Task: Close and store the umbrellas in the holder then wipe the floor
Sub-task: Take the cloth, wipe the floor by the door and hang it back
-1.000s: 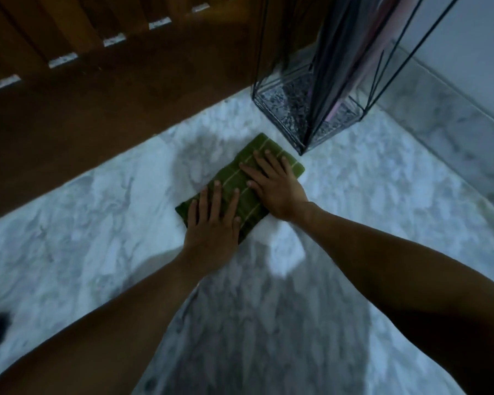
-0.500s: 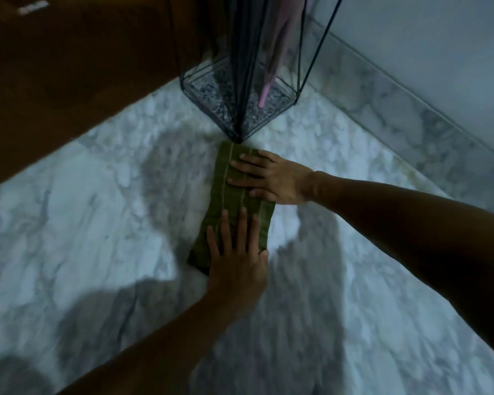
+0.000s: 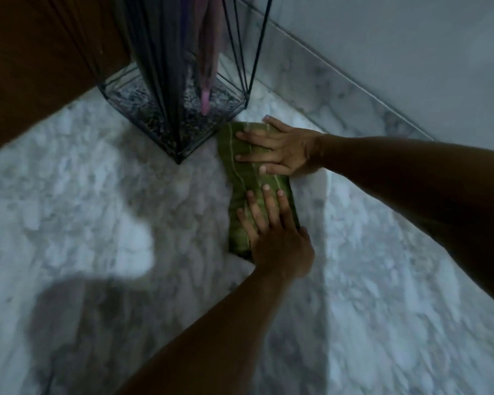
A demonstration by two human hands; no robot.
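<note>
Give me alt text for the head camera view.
Both hands, left hand and right hand, press a green cloth flat on the marble floor beside a wire holder with closed umbrellas.

Marble floor (image 3: 97, 195) under green cloth (image 3: 241, 172) and wire umbrella holder (image 3: 180, 129).

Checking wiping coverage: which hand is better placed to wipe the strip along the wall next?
Probably the right hand: it presses the cloth end nearest the wall. The left hand holds the far end.
</note>
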